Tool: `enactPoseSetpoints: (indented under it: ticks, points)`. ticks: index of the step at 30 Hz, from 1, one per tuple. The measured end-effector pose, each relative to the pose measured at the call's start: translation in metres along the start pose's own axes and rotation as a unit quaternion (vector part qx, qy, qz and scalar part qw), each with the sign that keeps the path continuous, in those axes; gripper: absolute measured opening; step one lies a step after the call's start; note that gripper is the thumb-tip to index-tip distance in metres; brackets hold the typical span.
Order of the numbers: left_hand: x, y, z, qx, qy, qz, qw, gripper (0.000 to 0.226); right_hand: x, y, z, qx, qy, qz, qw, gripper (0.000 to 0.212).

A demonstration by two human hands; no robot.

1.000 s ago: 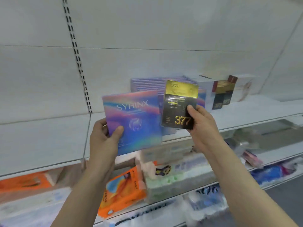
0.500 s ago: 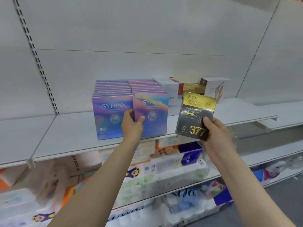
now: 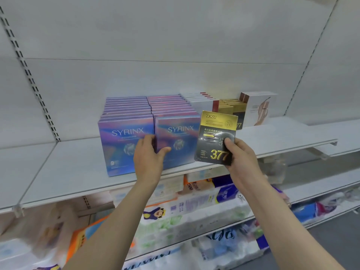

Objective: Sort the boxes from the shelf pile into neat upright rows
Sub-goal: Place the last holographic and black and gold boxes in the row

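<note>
Two rows of SYRINX boxes [image 3: 126, 145] stand upright on the white shelf [image 3: 64, 172], fronts facing out. Left hand [image 3: 149, 160] grips the left edge of the front box of the right row [image 3: 178, 141], thumb on its face, fingers behind. Right hand [image 3: 238, 158] pinches a black-and-gold 377 box [image 3: 216, 137], held upright in the air just right of that row. More 377 boxes [image 3: 230, 108] stand further right.

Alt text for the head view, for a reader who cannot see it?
A person's right hand holds a black-and-gold ZKZU box before a white shelf, while the left hand grips the front SYRINX box of two upright rows.
</note>
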State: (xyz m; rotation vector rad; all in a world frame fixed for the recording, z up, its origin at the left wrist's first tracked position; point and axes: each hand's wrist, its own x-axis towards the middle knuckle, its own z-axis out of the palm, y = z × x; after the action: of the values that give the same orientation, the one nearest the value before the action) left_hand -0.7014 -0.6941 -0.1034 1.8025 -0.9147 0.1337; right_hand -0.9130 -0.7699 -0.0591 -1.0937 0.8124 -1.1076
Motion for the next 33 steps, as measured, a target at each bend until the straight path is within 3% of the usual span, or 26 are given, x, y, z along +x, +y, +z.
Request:
enactPoseSetpoints:
  ticks: [6, 11, 14, 20, 25, 33]
  points:
    - [0.0, 0.001, 0.001, -0.002, 0.018, 0.005, 1.0, 0.05, 0.017, 0.011, 0.019, 0.015, -0.024, 0.0, 1.0, 0.02]
    - [-0.002, -0.002, 0.006, 0.09, 0.069, 0.09, 0.989, 0.051, 0.032, 0.018, 0.026, 0.019, -0.042, 0.007, 0.999, 0.022]
    - [0.002, -0.002, 0.013, 0.123, 0.092, 0.1, 0.983, 0.055, 0.046, 0.015, 0.025, 0.028, -0.054, 0.006, 0.998, 0.023]
    - [-0.011, -0.013, 0.038, 0.264, 0.175, 0.173, 0.933, 0.063, 0.086, 0.011, 0.013, 0.033, -0.099, 0.012, 0.995, 0.023]
    - [-0.032, -0.004, 0.072, 0.283, 0.084, 0.151, 0.943, 0.09, 0.119, 0.008, -0.002, 0.028, -0.144, 0.036, 0.989, 0.02]
    - [-0.036, 0.011, 0.09, 0.274, 0.109, 0.104, 0.95, 0.094, 0.166, 0.005, -0.025, 0.021, -0.199, 0.055, 0.978, 0.014]
